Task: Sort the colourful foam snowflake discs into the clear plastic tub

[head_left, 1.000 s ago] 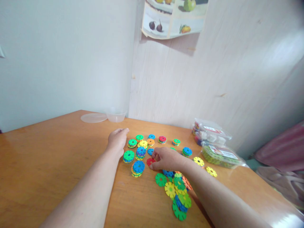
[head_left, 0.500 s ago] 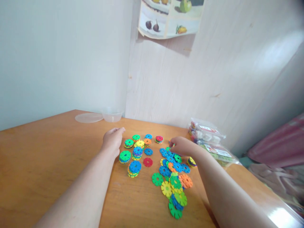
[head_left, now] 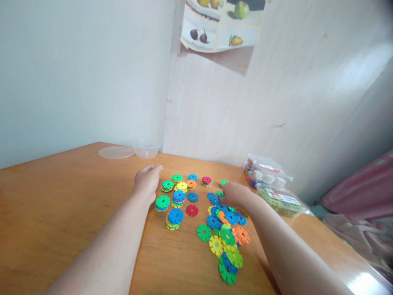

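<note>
Flower-shaped plastic discs with notched rims lie on the wooden table. My left hand (head_left: 146, 182) rests on the table left of the small stacks, its thumb and fingers apart in a loose curve, holding nothing I can see. Closest to it are a stack topped by a green disc (head_left: 162, 202) and another green-topped stack (head_left: 167, 185). My right hand (head_left: 236, 195) reaches down over the loose pile of blue discs (head_left: 214, 221); its fingertips are hidden behind the hand. Just beyond it sits a small green-topped stack (head_left: 224, 182). A single red disc (head_left: 192, 210) lies flat between my hands.
A clear plastic bowl (head_left: 146, 150) and a flat round lid (head_left: 116, 152) stand at the back left. Clear plastic boxes (head_left: 281, 198) are at the right rear. Fruit pictures (head_left: 222, 26) hang on the wall. Pink cloth (head_left: 362, 186) lies beyond the right edge.
My right hand has drawn back from the far small stack to the loose pile, uncovering a green disc on that stack. My left hand stays in place.
</note>
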